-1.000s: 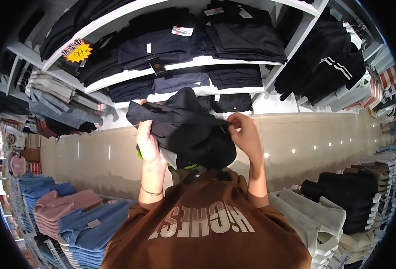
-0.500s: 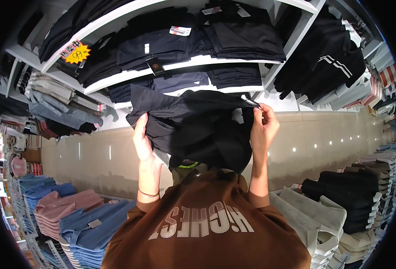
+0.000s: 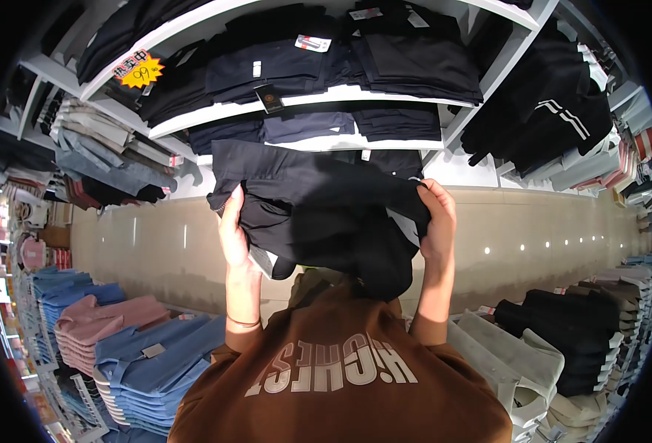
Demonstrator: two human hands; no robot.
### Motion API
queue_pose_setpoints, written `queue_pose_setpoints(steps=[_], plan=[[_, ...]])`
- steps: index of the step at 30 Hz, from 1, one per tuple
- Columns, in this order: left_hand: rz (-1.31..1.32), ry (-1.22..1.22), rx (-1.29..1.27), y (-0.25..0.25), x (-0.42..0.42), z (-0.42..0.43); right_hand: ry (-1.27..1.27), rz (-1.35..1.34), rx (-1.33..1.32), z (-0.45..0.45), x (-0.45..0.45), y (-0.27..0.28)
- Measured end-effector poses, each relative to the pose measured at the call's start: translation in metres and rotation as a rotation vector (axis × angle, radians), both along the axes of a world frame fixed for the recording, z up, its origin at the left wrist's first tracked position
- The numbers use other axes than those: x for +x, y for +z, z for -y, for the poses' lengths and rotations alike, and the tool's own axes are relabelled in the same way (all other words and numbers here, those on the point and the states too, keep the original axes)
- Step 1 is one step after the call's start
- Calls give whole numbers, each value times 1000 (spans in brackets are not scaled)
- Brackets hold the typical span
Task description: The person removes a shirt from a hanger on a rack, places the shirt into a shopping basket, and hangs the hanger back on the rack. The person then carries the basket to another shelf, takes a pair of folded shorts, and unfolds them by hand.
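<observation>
A black garment point(image 3: 326, 199) is stretched between my two hands in front of the shelves, its upper edge fairly straight and its lower part hanging in folds. My left hand point(image 3: 233, 232) grips its left end, fingers partly hidden by the cloth. At the right end, my right hand point(image 3: 438, 214) pinches the upper corner. A pale tag point(image 3: 263, 260) shows beside my left hand, and a light patch shows under the cloth near my right hand.
White shelves point(image 3: 267, 122) with stacked dark clothes point(image 3: 267, 70) stand ahead. Black tops point(image 3: 547, 111) hang at the right. Blue shirts point(image 3: 156, 362) and pink shirts point(image 3: 108, 325) lie lower left; pale shirts point(image 3: 503, 354) and black clothes point(image 3: 562, 325) lie lower right. Tiled floor point(image 3: 156, 251) lies between.
My right hand has moved right from the garment's middle, spreading the cloth wide. Since the middle frame the garment's upper edge has straightened, and the view has shifted slightly.
</observation>
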State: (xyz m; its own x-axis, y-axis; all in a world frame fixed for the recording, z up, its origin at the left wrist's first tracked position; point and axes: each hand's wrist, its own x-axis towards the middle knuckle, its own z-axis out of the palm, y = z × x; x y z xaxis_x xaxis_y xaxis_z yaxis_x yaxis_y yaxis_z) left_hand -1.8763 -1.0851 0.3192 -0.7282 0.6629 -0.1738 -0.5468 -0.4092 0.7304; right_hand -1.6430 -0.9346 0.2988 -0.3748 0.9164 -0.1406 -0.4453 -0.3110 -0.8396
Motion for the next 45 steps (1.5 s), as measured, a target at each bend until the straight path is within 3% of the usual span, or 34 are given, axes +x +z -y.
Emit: queue_pose_setpoints(steps=[2,4,9,10,14,18,20,23,28,38,45], plan=[[-245,27,-13,0,-1,12,182,-75,-65,2,9,0],[-38,75,-107,5,-10,15,80,33,-173,15,6,8],[-32,50,-110,12,-21,24,97,130,-157,41,8,20],[-39,32,-104,12,-23,26,83,103,-148,47,8,24],[-71,17,-102,15,-25,35,483,-256,172,50,1,32],[-193,-156,-246,16,-25,42,149,-137,56,66,-3,39],[-290,-262,-361,6,-32,50,-49,-280,-90,70,0,39],[-233,-272,-369,-5,-28,59,-300,-463,-230,79,15,36],[-167,-425,-336,-17,-22,72,-522,-390,-141,105,27,47],[-274,-517,-361,-27,-22,76,-539,-351,-88,106,39,39],[-157,-499,-312,-18,0,53,-496,-373,-89,79,51,47]])
